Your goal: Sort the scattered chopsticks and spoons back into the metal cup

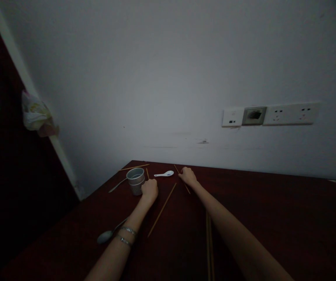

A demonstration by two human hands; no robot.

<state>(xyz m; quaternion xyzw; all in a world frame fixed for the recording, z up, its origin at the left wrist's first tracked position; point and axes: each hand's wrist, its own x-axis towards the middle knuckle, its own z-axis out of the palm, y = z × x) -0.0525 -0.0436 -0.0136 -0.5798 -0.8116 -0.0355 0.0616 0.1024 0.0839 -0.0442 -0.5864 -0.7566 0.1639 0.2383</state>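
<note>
My left hand (149,189) is closed beside a grey metal cup (135,177), on its right side. A chopstick (147,173) sticks out past its fingers, its lower part hidden by the hand. My right hand (188,176) pinches another chopstick (177,169), which slants across the table under the fingers. Between and beyond the hands lies a white ceramic spoon (168,173). One loose chopstick (162,210) rests diagonally between my forearms. A metal spoon (105,237) lies left of my left forearm, which hides part of its handle.
Dark red table (179,238) against a grey wall (168,78). Chopsticks (209,246) lie near my right forearm, another chopstick (133,168) behind the cup. A thin utensil handle (117,185) lies left of the cup. Sockets (290,114) are on the wall; a plastic bag (35,111) hangs left.
</note>
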